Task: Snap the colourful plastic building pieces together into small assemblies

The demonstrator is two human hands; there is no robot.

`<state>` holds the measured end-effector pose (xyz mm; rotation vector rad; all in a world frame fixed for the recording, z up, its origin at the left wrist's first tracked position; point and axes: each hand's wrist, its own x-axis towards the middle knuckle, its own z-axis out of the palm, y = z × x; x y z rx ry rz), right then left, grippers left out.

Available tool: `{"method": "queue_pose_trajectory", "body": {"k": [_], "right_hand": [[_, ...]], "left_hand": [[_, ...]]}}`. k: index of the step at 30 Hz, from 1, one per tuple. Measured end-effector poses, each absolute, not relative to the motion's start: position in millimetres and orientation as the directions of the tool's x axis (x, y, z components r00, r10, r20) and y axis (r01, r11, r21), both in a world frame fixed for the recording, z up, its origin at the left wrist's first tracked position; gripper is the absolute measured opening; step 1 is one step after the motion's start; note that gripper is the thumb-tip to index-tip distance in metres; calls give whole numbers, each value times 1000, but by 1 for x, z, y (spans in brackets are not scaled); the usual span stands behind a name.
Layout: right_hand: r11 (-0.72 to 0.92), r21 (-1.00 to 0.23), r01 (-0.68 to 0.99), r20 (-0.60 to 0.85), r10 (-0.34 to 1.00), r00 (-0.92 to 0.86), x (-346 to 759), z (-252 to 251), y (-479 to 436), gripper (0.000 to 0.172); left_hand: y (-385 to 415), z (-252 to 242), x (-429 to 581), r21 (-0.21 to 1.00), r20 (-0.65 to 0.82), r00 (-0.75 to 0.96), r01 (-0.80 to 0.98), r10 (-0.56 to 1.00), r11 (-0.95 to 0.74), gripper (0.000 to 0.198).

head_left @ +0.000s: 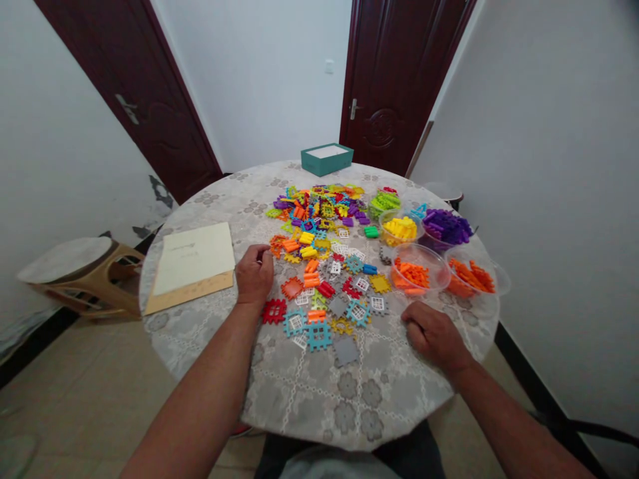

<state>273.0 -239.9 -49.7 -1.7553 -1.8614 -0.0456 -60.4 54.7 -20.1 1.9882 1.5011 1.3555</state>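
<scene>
My left hand (254,274) rests on the table with its fingers curled in, left of the loose plastic building pieces. An orange notched piece (277,246) lies by its fingertips. On the near right side, my right hand (436,332) lies closed in a loose fist, below the bowl of orange pieces (410,274). Nothing shows in either hand. Between them are a red notched square (274,311), a blue window-frame piece (319,336), a flat grey square (346,350) and several small white lattice windows (378,304).
A mixed heap of pieces (324,206) lies farther back. Clear bowls hold yellow (401,228), purple (448,227), green (384,202) and more orange pieces (470,276). A teal box (327,159) stands at the far edge. Paper (194,256) lies at left, near a stool (74,266).
</scene>
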Motion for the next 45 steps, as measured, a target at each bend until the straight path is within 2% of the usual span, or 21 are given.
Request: {"method": "queue_pose_trajectory", "body": {"k": [6,13,20,25,32,39,45], "right_hand": [[157,-351,923,440,898,14,274,-49,-240,16],[122,-355,927,426,904,44,275,-50,-240,15],[102,-337,936,412,910,49,277,-51,-242,15],[106,-334,937,424,905,49,277,-50,-242,15],[97,-339,936,431,900,62,273,-45,-241,16],[92,-351,932,425,903,71,275,-47,-242,15],[87,-366,926,424,902,83,277,-49,-241,14]], "left_hand": [[63,-28,-65,637,479,64,662,875,-396,35],[65,-36,-63,526,357,166,777,919,-345,55],[72,-33,-57,472,259,150,842,954,-261,60],[82,-24,-51,389,216,199,881,956,-271,61],[76,-25,-47,298,246,279,890,928,-346,51],[68,-28,-52,272,269,294,890,917,-365,46],[64,-26,-59,272,230,490,797,841,-539,39]]}}
